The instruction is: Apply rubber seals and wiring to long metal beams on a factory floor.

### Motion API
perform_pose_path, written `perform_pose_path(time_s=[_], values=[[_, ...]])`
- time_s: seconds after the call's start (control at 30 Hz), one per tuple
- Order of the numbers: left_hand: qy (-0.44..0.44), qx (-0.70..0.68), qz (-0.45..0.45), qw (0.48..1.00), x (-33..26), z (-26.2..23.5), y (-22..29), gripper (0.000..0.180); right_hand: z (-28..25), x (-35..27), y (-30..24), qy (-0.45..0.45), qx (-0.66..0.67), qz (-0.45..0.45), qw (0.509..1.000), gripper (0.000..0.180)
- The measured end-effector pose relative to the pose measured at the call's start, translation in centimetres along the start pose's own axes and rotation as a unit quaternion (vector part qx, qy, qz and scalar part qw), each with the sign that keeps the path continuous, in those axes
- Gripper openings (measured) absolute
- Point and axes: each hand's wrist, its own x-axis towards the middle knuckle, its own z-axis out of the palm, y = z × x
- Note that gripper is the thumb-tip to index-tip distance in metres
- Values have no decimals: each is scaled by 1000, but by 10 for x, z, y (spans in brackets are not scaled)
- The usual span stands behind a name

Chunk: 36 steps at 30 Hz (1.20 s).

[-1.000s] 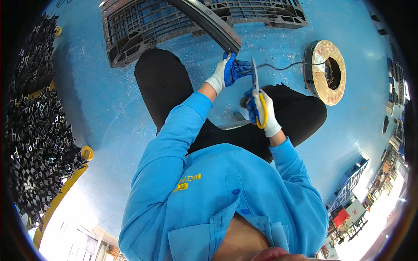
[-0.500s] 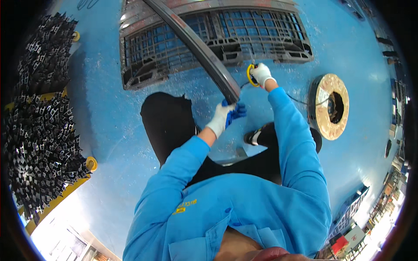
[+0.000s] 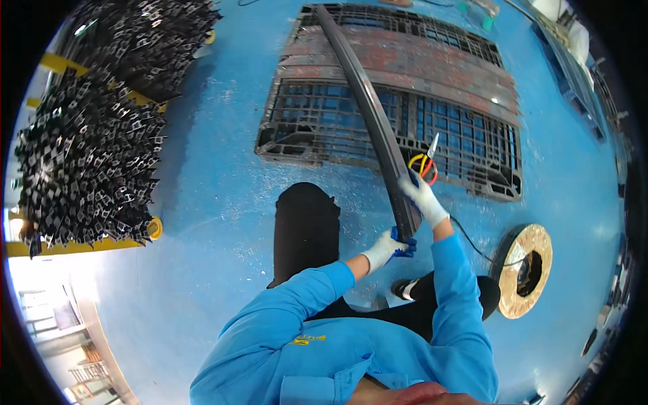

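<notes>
Where the profile [image 3: 370,108] ends: left hand [image 3: 387,250], fingers around it
Right hand [image 3: 423,196]: against profile, grip unclear
Scissors [image 3: 429,157]: just beyond

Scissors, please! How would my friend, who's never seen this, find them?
Find the big dark pallet on the blue floor. At its near edge, right of the long dark bar and just beyond the gloved right hand, are the scissors. Yellow and red handles set them apart from the dark bar and pallet.
</notes>
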Motion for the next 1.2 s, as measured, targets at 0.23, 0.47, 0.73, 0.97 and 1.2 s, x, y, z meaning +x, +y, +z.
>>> perform_pose_path(time_s=[0.23,0.47,0.73,0.97,1.2], values=[[-97,139,54,984,0,-1,11,35,-18,-54,-14,-60,-11,-4,998,75],[20,-289,84,953,17,-19,99,44,-37,-142,-48,-111,91,10,990,68],[-229,-225,95,942,-30,35,102,41,-77,-262,-85,-97,72,-12,993,70],[-231,-216,167,934,-67,63,126,31,-110,-280,-90,-74,-31,-127,989,74],[-211,-132,426,870,-137,87,223,36,-131,-265,-181,-104,-2,-235,966,77]])
